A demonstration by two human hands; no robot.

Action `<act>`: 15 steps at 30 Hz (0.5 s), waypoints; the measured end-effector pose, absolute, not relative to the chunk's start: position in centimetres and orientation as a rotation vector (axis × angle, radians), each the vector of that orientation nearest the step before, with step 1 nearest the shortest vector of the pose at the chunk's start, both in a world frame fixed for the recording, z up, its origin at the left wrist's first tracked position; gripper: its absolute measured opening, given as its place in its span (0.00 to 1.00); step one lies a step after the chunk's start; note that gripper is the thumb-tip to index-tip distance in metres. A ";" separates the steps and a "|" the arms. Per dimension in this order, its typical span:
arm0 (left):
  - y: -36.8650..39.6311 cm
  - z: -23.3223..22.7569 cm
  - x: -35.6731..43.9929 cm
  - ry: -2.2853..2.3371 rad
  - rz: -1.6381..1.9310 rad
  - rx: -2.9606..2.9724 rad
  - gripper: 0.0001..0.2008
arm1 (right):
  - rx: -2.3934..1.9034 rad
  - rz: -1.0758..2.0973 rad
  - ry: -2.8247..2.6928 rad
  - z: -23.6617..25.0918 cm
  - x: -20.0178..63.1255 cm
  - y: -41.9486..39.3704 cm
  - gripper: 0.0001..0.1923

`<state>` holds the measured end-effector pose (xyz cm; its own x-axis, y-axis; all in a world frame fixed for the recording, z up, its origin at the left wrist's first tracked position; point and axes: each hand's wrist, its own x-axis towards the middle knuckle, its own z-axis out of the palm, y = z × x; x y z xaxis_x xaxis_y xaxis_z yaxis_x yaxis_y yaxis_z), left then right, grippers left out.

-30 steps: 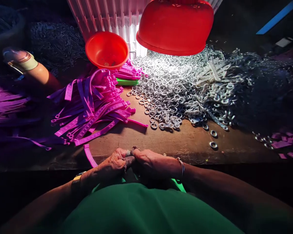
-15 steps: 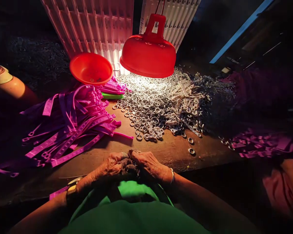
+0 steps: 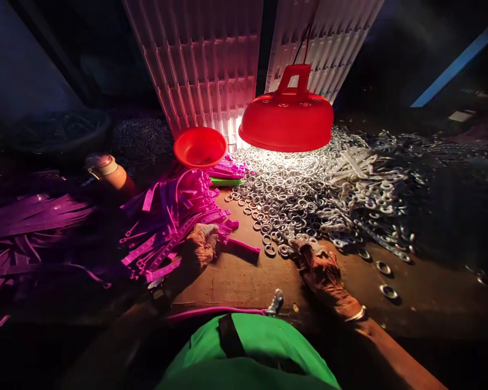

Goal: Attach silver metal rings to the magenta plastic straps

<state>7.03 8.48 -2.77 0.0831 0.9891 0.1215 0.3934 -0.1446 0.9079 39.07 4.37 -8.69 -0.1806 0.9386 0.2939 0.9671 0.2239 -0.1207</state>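
Note:
My left hand point(image 3: 203, 245) is at the near right side of a heap of purple straps point(image 3: 158, 238), its fingers closed on a strap there. At the near edge of a large pile of silver metal rings point(image 3: 282, 200), my right hand point(image 3: 321, 268) has its fingers curled down on a ring; the fingertips are partly hidden. Finger wraps seem to cover some fingers of both hands. In front of my green clothing, a pink strap point(image 3: 223, 310) lies along the table edge with a metal piece point(image 3: 275, 302) at its right end.
A red lamp point(image 3: 287, 122) hangs low over the rings. Behind the straps sits a red bowl point(image 3: 200, 147), with a green strip point(image 3: 225, 182) below it. More purple straps point(image 3: 36, 216) lie at the left near an orange cylinder point(image 3: 111, 170). Loose rings point(image 3: 389, 292) lie at the right.
My hands were together in front of my body; they have parted, left to the straps, right to the rings. A strap with a metal end now shows at the table edge. The view has shifted left.

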 end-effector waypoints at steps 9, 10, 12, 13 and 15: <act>12.0 -3.4 6.0 1.714 0.880 2.248 0.13 | -1.615 0.127 -2.045 -7.9 39.9 5.2 0.26; 12.2 -3.3 6.0 1.741 0.835 2.276 0.13 | -1.605 0.146 -2.012 -7.9 40.1 5.2 0.26; 12.6 -3.3 5.9 1.773 0.764 2.308 0.14 | -1.587 0.184 -1.945 -8.0 40.3 5.1 0.26; 12.8 -3.2 5.8 1.788 0.748 2.310 0.15 | -1.584 0.205 -1.914 -8.0 40.3 5.1 0.25; 13.2 -3.4 5.5 1.809 0.738 2.307 0.15 | -1.591 0.252 -1.851 -8.0 40.3 5.0 0.23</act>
<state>5.51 13.19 -3.36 0.1674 0.9390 0.3005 0.8813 -0.2791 0.3814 40.32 5.03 -8.02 -0.0276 0.9321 0.3612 0.8019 0.2364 -0.5488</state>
